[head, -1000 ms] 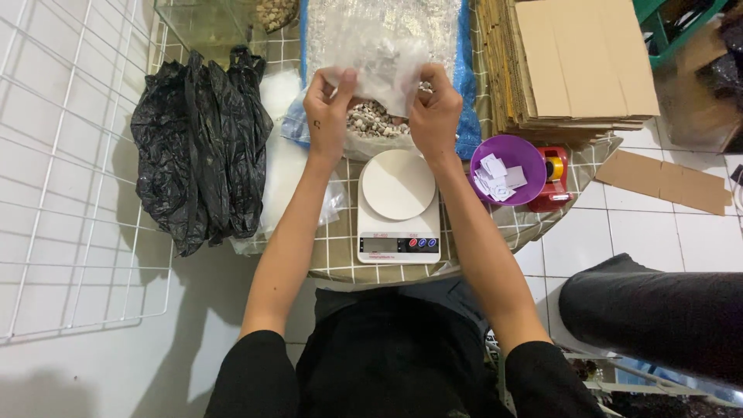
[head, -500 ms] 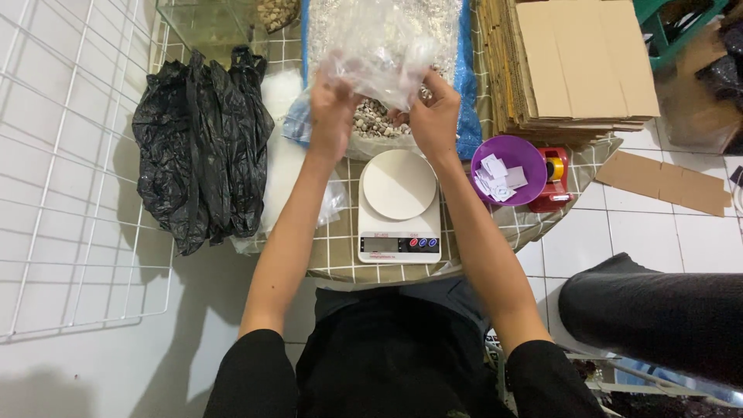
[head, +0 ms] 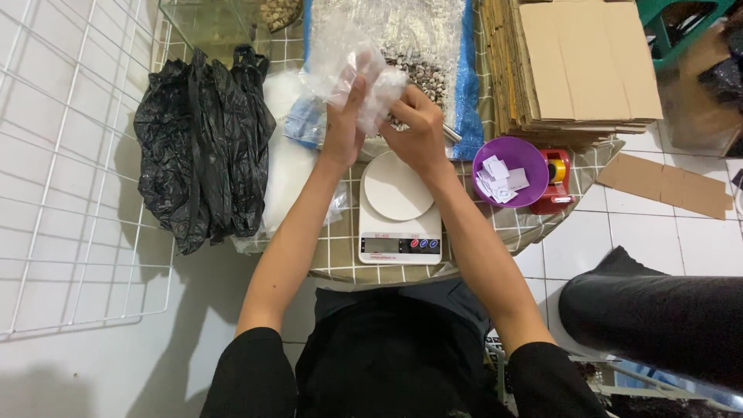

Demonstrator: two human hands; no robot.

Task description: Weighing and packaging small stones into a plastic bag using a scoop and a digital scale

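In the head view, both hands meet above the white kitchen scale (head: 399, 203) on the checked counter (head: 340, 259). The left hand (head: 343, 124) has its fingers (head: 357, 87) stretched nearly straight and pressed flat against a clear plastic bag (head: 350, 66). The right hand (head: 418, 128) has its fingers curled narrow, pinching the bag's lower right part. The bag sits between the two hands, just above the scale and in front of the big blue-edged sack of pebbles (head: 422, 66).

A second ago the hands were apart, each holding a side of the bag; now they have come together and the bag bunches up higher.

The bag is crumpled, its long axis running up and to the left, away from the person.
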